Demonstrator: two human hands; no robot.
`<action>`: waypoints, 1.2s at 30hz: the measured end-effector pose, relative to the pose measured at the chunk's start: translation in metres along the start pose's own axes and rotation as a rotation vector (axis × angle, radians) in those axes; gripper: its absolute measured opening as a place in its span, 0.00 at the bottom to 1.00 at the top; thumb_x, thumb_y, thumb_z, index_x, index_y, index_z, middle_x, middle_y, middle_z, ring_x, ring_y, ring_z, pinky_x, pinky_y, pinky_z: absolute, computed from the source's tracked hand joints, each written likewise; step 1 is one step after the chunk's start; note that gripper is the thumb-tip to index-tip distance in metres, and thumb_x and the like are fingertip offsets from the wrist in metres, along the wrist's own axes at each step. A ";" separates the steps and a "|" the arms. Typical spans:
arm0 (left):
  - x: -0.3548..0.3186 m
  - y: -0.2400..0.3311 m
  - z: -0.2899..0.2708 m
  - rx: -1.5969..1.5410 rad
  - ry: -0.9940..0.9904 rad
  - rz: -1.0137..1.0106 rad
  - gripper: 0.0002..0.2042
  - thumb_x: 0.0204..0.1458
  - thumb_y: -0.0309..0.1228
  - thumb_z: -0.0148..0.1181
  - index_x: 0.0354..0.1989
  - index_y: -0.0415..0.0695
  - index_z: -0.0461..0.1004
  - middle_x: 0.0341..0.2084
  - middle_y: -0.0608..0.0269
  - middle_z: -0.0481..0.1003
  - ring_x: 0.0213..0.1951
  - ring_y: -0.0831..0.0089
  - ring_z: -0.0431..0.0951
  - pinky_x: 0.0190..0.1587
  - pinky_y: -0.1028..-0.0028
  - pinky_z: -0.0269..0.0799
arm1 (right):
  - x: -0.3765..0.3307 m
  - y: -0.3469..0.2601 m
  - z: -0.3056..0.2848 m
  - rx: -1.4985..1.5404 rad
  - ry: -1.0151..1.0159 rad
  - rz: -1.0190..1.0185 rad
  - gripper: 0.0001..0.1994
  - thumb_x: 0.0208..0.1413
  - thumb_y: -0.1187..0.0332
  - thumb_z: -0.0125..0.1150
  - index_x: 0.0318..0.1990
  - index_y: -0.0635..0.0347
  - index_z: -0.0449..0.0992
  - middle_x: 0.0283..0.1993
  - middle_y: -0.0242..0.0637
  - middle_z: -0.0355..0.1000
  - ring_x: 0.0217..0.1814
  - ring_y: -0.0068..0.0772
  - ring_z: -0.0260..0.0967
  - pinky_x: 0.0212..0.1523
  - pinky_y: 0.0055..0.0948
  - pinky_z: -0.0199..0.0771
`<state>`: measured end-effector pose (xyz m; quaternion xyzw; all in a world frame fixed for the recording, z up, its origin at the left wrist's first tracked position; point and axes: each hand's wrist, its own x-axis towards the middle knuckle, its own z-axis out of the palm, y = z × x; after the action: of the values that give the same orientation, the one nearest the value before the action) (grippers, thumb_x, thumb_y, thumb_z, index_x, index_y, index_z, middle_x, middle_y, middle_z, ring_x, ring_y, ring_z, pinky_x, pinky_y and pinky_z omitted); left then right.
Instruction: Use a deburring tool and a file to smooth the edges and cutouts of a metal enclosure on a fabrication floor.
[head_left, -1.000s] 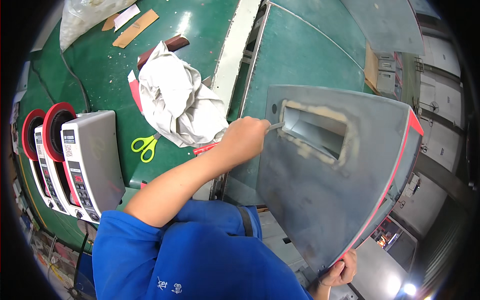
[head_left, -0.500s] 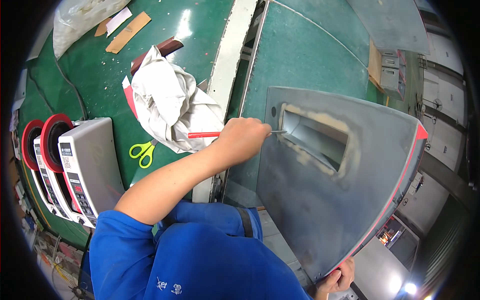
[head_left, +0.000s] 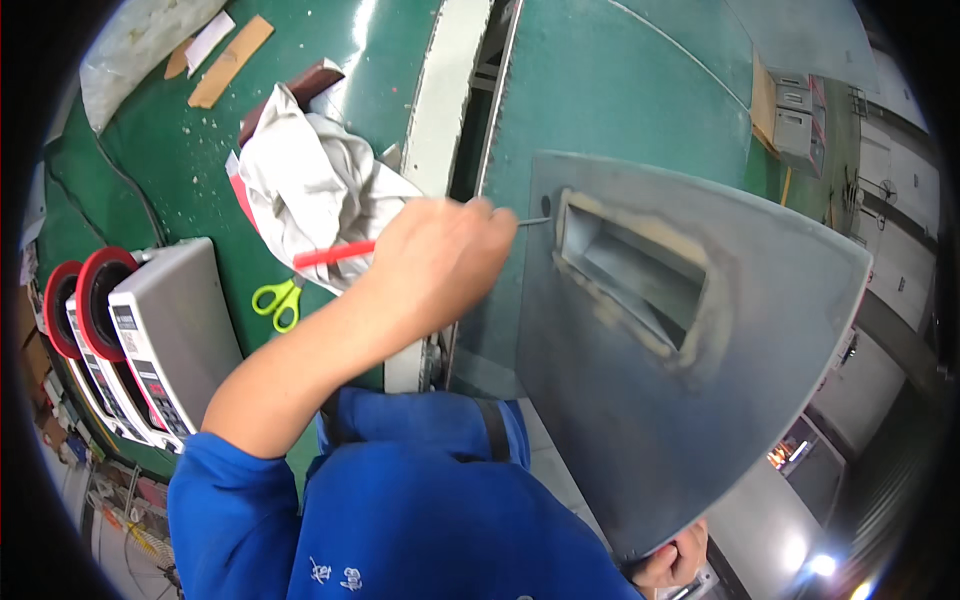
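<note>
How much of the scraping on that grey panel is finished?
Done: pale, rubbed patches show around the recess in the grey panel. In hand: the left hand holds a red-handled tool, its thin metal tip at the recess's left edge; the right hand grips the panel's bottom corner. Left: pale residue lines the rim.

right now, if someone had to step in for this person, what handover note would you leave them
Left hand: shut on a thin tool with a red handle; its metal tip sits at the upper left edge of the recess in the grey curved panel.
Right hand: grips the panel's lower edge, holding it tilted on the lap.
Around: green table to the left with crumpled white cloth, yellow-green scissors and grey devices with red rings.
Done: pale filler-like patches show around the recess rim.
Left: the rim looks rough and uneven; how much has been worked cannot be told.
</note>
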<state>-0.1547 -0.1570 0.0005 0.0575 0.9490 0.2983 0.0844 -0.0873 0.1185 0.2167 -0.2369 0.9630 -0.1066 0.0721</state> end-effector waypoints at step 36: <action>-0.027 0.001 0.029 -0.271 0.044 -0.158 0.06 0.46 0.27 0.49 0.31 0.41 0.71 0.22 0.54 0.71 0.26 0.56 0.73 0.27 0.65 0.67 | -0.015 0.013 0.030 0.169 0.352 -0.023 0.15 0.50 0.62 0.47 0.28 0.69 0.69 0.24 0.42 0.69 0.24 0.33 0.62 0.26 0.27 0.59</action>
<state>-0.1230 -0.1443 -0.0190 -0.0357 0.9032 0.4173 0.0939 -0.0740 0.1313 0.1857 -0.2188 0.9455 -0.2278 -0.0792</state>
